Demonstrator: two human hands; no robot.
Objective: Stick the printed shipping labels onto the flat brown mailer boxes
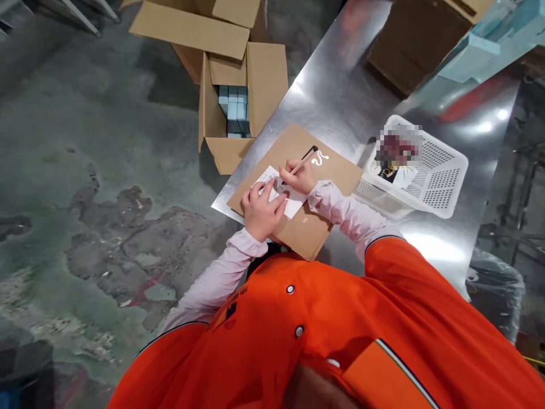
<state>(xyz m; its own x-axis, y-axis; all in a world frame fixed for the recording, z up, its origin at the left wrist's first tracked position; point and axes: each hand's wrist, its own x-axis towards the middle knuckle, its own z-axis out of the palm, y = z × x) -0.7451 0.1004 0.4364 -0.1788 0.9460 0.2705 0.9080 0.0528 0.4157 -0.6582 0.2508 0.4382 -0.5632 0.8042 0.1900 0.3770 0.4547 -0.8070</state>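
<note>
A pen [308,156] with a black end is gripped in my right hand [301,178], its upper end leaning up and right. Beneath both hands lies a white printed slip of paper [294,207]; my fingers cover part of it. My left hand [260,211] rests on the slip with its fingers spread, holding nothing. Under the slip is a flat brown piece of cardboard [340,166], with a white squiggle-shaped mark on it above my right hand. The pen's tip is hidden by my fingers.
A white plastic basket [443,184] with small items stands on the metal table [430,238] to the right. An open carton [267,85] of pale blue boxes sits on the floor beyond the table's left edge. Another carton [419,42] stands at the back right.
</note>
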